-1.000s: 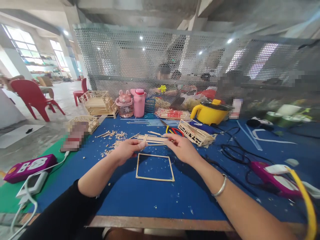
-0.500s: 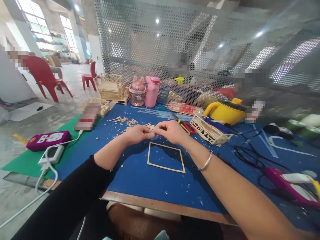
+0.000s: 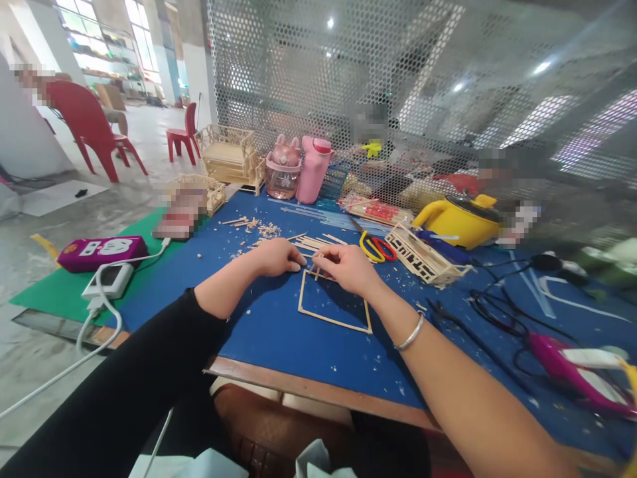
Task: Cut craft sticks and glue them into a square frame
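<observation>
A thin rectangular frame of pale wooden sticks (image 3: 334, 321) lies flat on the blue table mat. Above its far left corner, my right hand (image 3: 348, 267) pinches a short wooden stick (image 3: 317, 272) between thumb and fingertips. My left hand (image 3: 279, 257) is just left of that corner, fingers curled and drawn together; whether anything small is between them is hidden. Loose wooden sticks (image 3: 326, 240) lie just beyond both hands. Crumbs and stick offcuts (image 3: 263, 230) are scattered past my left hand.
Scissors (image 3: 378, 247) with red and yellow handles lie beyond my right hand, beside a small stick-built rack (image 3: 425, 257). Farther back stand a yellow pot (image 3: 460, 222), a pink bottle (image 3: 314, 171) and stick-built shelves (image 3: 229, 156). Power strips (image 3: 102, 253) and cables flank the workspace.
My hands, which met at the fingertips beyond the frame, have come slightly apart. My right hand now holds a short stick over the frame's far left corner. The view has shifted slightly.
</observation>
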A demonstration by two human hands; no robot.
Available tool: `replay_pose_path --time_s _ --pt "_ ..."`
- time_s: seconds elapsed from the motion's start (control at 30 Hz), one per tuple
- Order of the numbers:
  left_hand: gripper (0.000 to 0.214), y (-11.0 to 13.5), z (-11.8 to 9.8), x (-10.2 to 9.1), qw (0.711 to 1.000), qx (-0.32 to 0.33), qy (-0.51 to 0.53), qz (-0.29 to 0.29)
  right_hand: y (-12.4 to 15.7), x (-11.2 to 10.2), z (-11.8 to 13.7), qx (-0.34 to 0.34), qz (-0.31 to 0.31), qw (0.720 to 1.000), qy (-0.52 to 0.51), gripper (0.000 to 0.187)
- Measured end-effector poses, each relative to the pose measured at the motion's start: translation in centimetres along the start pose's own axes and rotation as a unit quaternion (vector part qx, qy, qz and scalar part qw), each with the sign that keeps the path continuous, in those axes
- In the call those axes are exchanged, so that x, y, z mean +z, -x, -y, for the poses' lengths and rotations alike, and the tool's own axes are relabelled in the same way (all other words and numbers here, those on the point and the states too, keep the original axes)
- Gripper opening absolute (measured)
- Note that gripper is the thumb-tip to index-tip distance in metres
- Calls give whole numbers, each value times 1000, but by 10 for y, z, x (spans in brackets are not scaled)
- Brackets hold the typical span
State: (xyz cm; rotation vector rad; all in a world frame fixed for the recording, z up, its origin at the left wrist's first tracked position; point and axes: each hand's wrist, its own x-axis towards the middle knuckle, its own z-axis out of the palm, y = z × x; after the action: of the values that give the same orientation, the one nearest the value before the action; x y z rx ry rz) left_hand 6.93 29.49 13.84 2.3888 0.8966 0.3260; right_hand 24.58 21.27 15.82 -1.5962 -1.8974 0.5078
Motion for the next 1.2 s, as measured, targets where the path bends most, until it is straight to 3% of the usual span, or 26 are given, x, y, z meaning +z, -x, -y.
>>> replay_pose_path --time_s 0.13,0.63,1.0,1.2 --pt "30 0 -3 -1 999 1 -38 1 -1 3 0 -18 -1 1000 6 25" --pt "30 6 -17 -1 1000 1 -25 -12 -3 0 0 -12 -8 999 42 24" --pt "29 3 -17 3 999 23 -11 -33 -3 0 -1 -15 8 999 35 31" --pt "28 1 -13 5 999 26 8 -16 -3 0 0 -3 10 1000 19 28"
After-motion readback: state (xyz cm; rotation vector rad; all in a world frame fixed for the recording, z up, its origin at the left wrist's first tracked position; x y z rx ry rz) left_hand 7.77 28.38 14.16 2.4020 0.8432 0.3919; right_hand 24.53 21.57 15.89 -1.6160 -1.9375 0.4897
